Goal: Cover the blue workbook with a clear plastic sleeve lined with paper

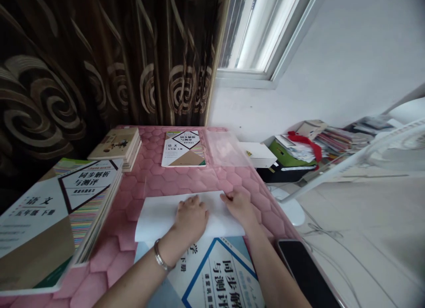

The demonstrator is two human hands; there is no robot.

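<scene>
A white folded sheet (pixel 159 212) lies over the top part of a blue and white workbook (pixel 215 272) on the pink quilted table top (pixel 159 175). My left hand (pixel 191 219), a bracelet on its wrist, rests palm down on the middle of the sheet with its fingers curled and together. My right hand (pixel 241 206) presses on the sheet's upper right edge, its fingers bent at the fold. Neither hand lifts anything.
A stack of workbooks (pixel 56 215) sits at the left, a smaller book pile (pixel 116 146) behind it, one workbook (pixel 183 149) and a clear plastic sleeve (pixel 226 149) at the back. A dark phone (pixel 305 272) lies at the right edge. Fan stand (pixel 292 208) and clutter on the floor.
</scene>
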